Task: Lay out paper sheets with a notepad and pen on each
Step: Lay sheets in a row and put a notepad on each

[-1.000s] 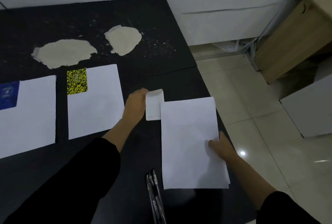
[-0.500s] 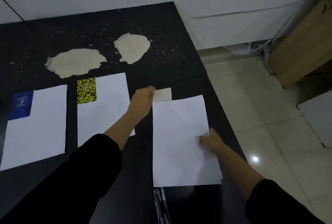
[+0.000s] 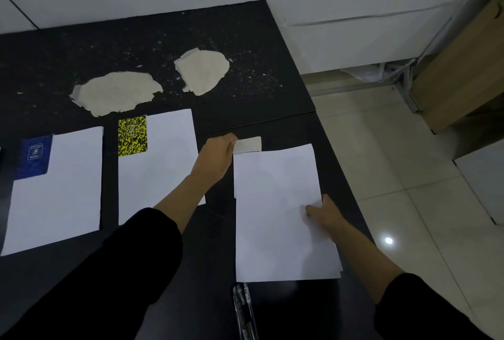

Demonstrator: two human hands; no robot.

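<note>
Three white sheets lie on the black table (image 3: 245, 39). The left sheet (image 3: 57, 195) carries a blue notepad (image 3: 34, 157) at its top left corner. A yellow-black speckled notepad (image 3: 132, 136) sits on the middle sheet (image 3: 161, 165). My right hand (image 3: 324, 214) holds the right sheet (image 3: 278, 214) at its right edge. My left hand (image 3: 218, 157) grips a small white notepad (image 3: 248, 144), whose lower part is hidden under that sheet's top edge. Dark pens (image 3: 244, 312) lie at the table's near edge, below the right sheet.
Two worn pale patches (image 3: 117, 92) (image 3: 203, 71) mark the tabletop behind the sheets. The table's right edge runs close to the right sheet, with tiled floor (image 3: 409, 176) beyond. A wooden cabinet (image 3: 463, 67) stands at the far right.
The right sheet slid left and up the table under my right hand, so it now covers most of the white notepad held in my left hand.
</note>
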